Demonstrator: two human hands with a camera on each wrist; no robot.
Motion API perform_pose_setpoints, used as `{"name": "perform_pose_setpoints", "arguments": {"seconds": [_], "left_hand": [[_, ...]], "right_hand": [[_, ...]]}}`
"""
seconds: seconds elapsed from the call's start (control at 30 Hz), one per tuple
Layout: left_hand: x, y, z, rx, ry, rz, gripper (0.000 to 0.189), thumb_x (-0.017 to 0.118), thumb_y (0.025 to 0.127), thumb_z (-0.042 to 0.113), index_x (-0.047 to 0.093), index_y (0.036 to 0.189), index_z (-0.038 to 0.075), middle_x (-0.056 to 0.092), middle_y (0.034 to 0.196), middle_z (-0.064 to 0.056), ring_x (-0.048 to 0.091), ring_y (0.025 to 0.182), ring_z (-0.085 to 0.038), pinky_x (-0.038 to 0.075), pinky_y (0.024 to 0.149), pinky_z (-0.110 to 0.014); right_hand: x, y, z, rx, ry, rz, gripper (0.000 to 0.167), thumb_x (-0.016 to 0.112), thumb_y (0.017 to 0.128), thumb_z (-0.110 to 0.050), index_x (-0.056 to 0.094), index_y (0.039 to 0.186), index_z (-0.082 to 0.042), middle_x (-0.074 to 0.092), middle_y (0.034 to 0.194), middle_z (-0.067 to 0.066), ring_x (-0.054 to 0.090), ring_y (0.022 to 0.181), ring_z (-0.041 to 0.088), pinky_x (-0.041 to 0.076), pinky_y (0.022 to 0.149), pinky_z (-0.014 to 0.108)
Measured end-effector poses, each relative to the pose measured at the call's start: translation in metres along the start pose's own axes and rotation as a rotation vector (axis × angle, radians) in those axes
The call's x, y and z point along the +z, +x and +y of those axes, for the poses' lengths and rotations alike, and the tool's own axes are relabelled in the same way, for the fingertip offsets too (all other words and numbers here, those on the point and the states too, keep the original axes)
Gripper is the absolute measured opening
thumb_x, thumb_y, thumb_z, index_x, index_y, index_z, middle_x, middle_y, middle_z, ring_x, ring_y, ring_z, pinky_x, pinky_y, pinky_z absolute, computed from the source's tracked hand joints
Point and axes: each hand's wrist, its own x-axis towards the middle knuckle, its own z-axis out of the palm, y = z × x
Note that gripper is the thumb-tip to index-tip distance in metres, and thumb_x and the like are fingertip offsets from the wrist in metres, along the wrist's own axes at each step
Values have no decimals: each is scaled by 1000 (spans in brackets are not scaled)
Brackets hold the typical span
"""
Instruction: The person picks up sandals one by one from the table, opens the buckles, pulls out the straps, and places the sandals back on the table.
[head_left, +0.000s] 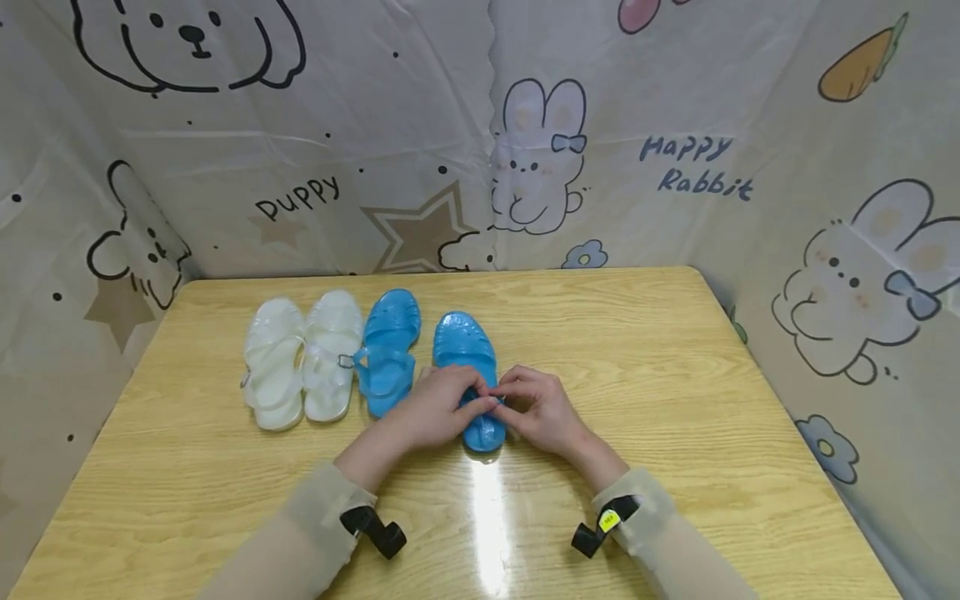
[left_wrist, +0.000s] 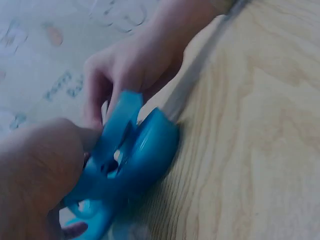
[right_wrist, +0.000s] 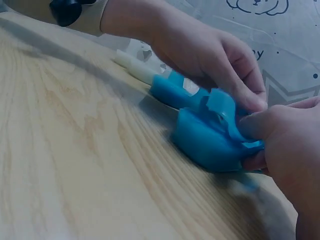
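Note:
A glossy blue jelly sandal (head_left: pixel 463 340) lies on the table with its toe pointing away, and both hands work at its ankle strap. My left hand (head_left: pixel 438 407) reaches over the sandal's left side and pinches the strap (left_wrist: pixel 117 127) between thumb and fingers. From the other side, my right hand (head_left: pixel 546 414) pinches the strap close to the left fingertips. In the right wrist view, the strap stands up in a loop above the heel (right_wrist: pixel 202 145). The fingers cover the fastening itself.
A second blue sandal (head_left: pixel 392 321) lies just left of the worked one. Farther left, two white sandals (head_left: pixel 276 333) lie side by side, toes away. The wooden table (head_left: pixel 637 350) meets a cloth backdrop (head_left: pixel 420 108) with printed cartoon animals.

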Motion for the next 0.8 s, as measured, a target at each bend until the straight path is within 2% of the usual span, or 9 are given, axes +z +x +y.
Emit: {"name": "perform_pose_setpoints", "arguments": {"seconds": [0.07,0.17,0.3,0.47,0.63,0.8], "left_hand": [[-1,-1,7,-25,110,25,19,64,108,39,69,103,21,67,101,10,60,105,-16,42,102,-54],[0,-1,9,-48,130,38,18,65,108,36,71,103,20,67,99,10,59,103,-15,46,99,-48],[3,0,4,-53,-4,49,10,67,107,27,73,102,20,68,101,10,60,103,-15,50,92,-41],[3,4,2,-84,-155,38,11,67,107,21,74,99,22,70,100,11,64,102,-14,50,98,-45],[4,6,0,-97,-214,43,14,65,107,21,71,95,24,68,99,11,62,102,-15,41,108,-55],[5,8,-3,-89,-247,30,15,63,109,21,67,95,23,66,98,8,60,99,-18,44,100,-49]], "right_hand": [[1,-1,-1,-6,-15,0,16,82,92,0,83,107,-5,71,99,0,69,88,20,60,74,34],[3,-1,0,-30,-29,7,15,82,92,-1,83,107,-6,71,99,0,68,87,20,60,74,35],[4,-1,4,-74,-21,16,16,83,90,2,82,105,-5,73,99,3,71,86,21,62,72,39],[0,0,5,-87,10,24,22,84,85,10,81,103,-1,76,96,9,72,82,23,62,67,43],[-5,5,-9,-62,53,23,24,82,81,17,79,102,6,75,92,16,72,79,28,62,65,46],[-13,10,-23,-38,87,-2,22,78,82,21,77,102,9,75,93,21,74,81,31,64,69,40]]}}
